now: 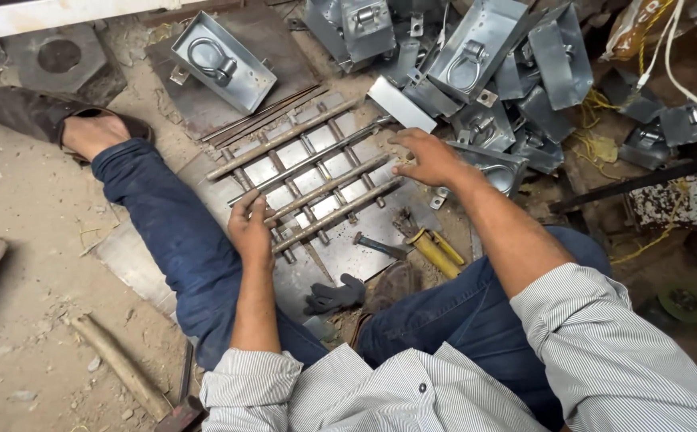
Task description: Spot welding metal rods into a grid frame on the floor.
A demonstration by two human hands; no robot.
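Person seated on the dirt floor (28, 264), legs spread around a flat steel plate (348, 260) that carries a grid of metal rods (308, 180). Left hand (250, 228) closed around the near ends of the rods at the plate's left edge; right hand (428, 156) open, fingers spread, resting on the grid's far right corner beside a heap of grey metal boxes (484, 64). Yellow-handled pliers (432, 248), a hammer (379, 245) and a dark glove (332, 296) lie at the plate's near edge.
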